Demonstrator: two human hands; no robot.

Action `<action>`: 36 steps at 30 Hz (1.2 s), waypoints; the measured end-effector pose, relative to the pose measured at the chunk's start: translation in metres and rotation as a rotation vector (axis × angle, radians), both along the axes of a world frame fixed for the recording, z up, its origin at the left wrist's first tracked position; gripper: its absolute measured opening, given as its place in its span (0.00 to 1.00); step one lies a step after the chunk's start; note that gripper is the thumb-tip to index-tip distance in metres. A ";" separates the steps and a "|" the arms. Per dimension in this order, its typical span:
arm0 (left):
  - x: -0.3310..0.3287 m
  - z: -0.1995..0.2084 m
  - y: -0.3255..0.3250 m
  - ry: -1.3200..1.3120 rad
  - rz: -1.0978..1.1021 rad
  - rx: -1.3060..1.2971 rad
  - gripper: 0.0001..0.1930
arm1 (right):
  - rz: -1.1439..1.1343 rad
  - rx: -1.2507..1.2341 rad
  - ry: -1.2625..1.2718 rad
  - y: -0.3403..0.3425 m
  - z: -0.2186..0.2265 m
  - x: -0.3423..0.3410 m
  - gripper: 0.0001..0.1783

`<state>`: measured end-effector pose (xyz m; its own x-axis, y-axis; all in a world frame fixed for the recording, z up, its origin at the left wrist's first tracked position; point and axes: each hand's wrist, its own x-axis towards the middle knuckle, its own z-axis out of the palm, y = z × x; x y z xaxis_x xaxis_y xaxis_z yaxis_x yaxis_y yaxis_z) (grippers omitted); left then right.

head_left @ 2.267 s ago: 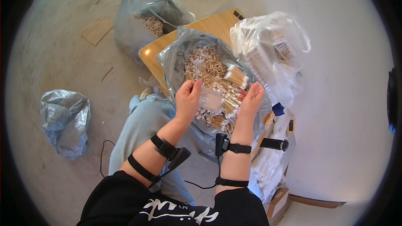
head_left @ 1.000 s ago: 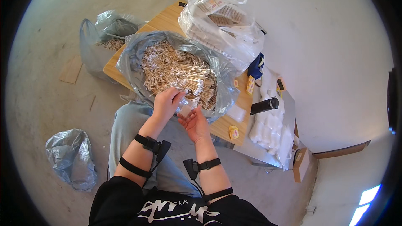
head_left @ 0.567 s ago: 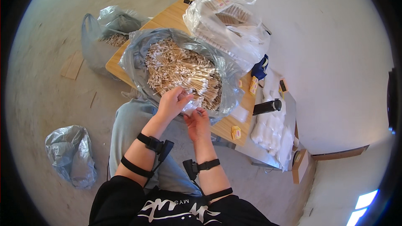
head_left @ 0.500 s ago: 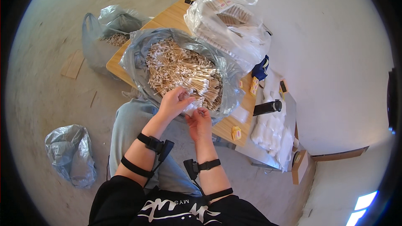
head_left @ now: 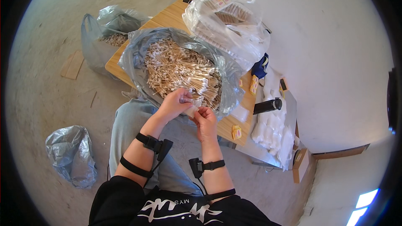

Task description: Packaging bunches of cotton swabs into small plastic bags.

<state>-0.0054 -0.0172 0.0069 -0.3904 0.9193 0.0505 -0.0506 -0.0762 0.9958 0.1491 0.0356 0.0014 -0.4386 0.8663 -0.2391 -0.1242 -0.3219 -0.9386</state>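
A large grey plastic bag (head_left: 136,54) lies opened on the wooden table, filled with loose cotton swabs (head_left: 180,69) on wooden sticks. Over its near edge, my left hand (head_left: 175,102) pinches a small clear plastic bag (head_left: 191,111) between thumb and fingers. My right hand (head_left: 205,122) grips the lower right side of the same small bag with its fingertips. Both hands partly cover the bag, so I cannot tell what is inside it.
On the table (head_left: 165,19), a clear bag of packed swabs (head_left: 230,16) stands at the back. To the right are a blue tape dispenser (head_left: 259,68), a black bottle (head_left: 267,106), white plastic packets (head_left: 268,129) and a small yellow packet (head_left: 236,132). Another swab-filled bag (head_left: 94,50) sits at left; a grey bag (head_left: 71,155) lies on the floor.
My right hand has shifted slightly right and turned, its fingers now closed higher on the small bag. My left hand stays nearly in place, still pinching it.
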 end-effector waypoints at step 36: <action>0.022 -0.007 0.013 -0.340 -0.031 -0.013 0.12 | -0.228 0.528 -0.605 0.053 -0.013 0.140 0.13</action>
